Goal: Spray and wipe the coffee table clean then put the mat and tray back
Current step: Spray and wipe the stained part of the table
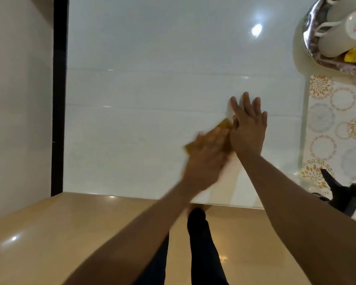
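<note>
Wiping is under way on the coffee table (152,89), glossy white top, and that table is our landmark for everything here. The left hand (206,159) presses a yellow cloth (287,125) flat on the table's near-right area, fingers laid over it; it is blurred, so whether the fingers curl round the cloth's edge I cannot tell. The right hand (248,128) sits just beside it, fingers straight and spread, palm down on the table, grasping nothing, bracing by the look of it.

Off the table's right edge lies the patterned mat (337,124), and at the table's far-right corner the shiny tray (312,38) carries white cups (341,36). Near the table's near-right corner a dark object (345,194), possibly the spray trigger, though too cut off to be sure.

To do this step well, I judge: keep the cloth flat under the whole palm, work in overlapping passes toward the table's untouched left side, and follow the reflections to spot streaks. Mat and tray are not yet back
</note>
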